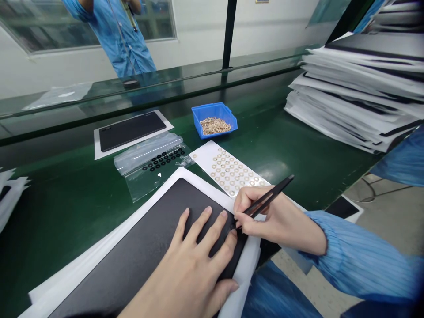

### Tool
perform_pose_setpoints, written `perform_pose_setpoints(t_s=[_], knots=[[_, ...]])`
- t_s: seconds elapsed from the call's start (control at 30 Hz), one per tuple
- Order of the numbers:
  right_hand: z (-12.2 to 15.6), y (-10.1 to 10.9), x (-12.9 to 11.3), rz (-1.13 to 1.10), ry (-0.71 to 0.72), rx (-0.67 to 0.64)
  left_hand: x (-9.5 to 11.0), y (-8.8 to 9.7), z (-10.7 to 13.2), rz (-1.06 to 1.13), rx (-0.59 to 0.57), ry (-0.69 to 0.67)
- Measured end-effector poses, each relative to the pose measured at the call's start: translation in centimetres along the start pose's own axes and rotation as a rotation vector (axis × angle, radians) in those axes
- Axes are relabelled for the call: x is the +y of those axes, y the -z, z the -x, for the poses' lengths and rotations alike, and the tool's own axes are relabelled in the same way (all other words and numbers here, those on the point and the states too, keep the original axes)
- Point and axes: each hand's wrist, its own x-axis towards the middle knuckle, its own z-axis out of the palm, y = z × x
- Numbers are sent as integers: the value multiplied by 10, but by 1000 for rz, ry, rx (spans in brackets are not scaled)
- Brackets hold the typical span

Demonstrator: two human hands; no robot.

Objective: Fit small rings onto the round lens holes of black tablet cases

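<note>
My left hand (pixel 198 260) lies with its fingers spread on a flat black panel (pixel 145 238), which rests on white sheets (pixel 96 236). Black tweezers (pixel 273 193) are pinched in my right hand (pixel 265 216), over the panel's right corner. Their tips point down close to my left index finger, by a small dark ring-like part (pixel 233 225); whether they grip it I cannot tell. Beyond the panel lies a white sheet with rows of pale rings (pixel 232 170). To its left is a clear film (pixel 149 154) carrying several black rings (pixel 164 159).
A blue bin (pixel 215 121) of small tan rings stands toward the back of the green table (pixel 271 137). Another black panel (pixel 132 131) lies on white paper at back left. At right rises a tall stack of interleaved panels (pixel 357 97). A person in blue (pixel 122 39) stands beyond.
</note>
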Motion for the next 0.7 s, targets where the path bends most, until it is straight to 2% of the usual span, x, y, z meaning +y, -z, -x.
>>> perform_pose_setpoints(t_s=[0.27, 0.47, 0.7], knots=[[3, 1, 5, -209, -83, -17, 1, -1, 1, 22, 54, 3], [3, 5, 1, -157, 39, -16, 2, -1, 5, 6, 60, 6], [0, 5, 1, -100, 109, -32, 3, -1, 3, 2, 46, 5]])
